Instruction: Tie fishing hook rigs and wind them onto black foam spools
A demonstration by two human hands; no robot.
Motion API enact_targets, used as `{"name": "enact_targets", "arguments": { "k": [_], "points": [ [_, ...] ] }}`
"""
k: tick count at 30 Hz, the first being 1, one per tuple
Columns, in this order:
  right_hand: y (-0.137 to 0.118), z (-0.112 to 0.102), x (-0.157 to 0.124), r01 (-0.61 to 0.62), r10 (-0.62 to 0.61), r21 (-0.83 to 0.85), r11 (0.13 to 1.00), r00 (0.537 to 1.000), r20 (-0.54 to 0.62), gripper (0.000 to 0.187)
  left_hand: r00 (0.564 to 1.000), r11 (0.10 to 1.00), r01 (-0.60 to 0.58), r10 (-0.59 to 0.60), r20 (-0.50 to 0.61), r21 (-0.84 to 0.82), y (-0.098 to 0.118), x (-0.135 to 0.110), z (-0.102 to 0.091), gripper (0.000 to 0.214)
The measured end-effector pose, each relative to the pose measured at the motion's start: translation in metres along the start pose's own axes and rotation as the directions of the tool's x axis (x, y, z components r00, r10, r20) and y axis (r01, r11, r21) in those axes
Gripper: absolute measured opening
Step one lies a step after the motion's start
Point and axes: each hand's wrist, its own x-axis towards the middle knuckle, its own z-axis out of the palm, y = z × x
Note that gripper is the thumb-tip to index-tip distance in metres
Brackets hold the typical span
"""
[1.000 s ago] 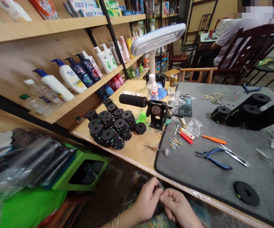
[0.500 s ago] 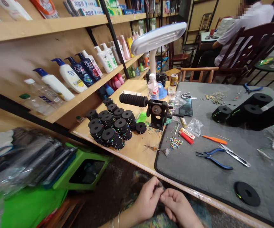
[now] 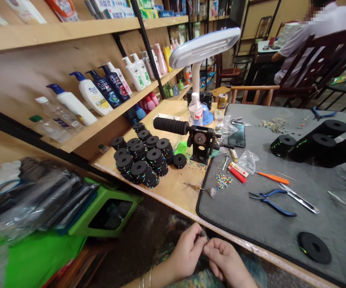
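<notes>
My left hand and my right hand meet above my lap, just below the table's front edge. The fingers of both are pinched, with the fingertips nearly touching. Whatever lies between them is too small or too hidden to make out. On the grey mat nearest my right hand lie a black foam ring, blue-handled pliers and a silver tool. Small coloured beads sit in a pile near the mat's left edge.
Stacks of black foam rings stand on the wooden tabletop beside a black winding device. Behind are a bottle and a white lamp. Black foam cylinders occupy the mat's right. A green stool stands left; a person sits beyond.
The whole view has shifted slightly, so the table and shelves appear a little farther right. My hands keep the same pinched pose, with nothing visibly taken or let go.
</notes>
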Motion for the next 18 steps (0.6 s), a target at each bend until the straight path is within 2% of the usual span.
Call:
{"name": "enact_targets", "arguments": {
  "k": [10,18],
  "points": [
    [-0.0026,0.0005,-0.0022,-0.008,0.008,-0.005,1.0,1.0,-0.01,0.05,1.0,1.0,-0.023,0.023,-0.003,-0.016,0.0038,0.0012,-0.0009,0.01],
    [0.0009,-0.0029,0.0022,-0.008,0.008,0.005,1.0,1.0,-0.017,0.051,0.991,0.984,-0.131,0.13,0.02,0.117,-0.0012,-0.0017,-0.0024,0.012]
  ]
}}
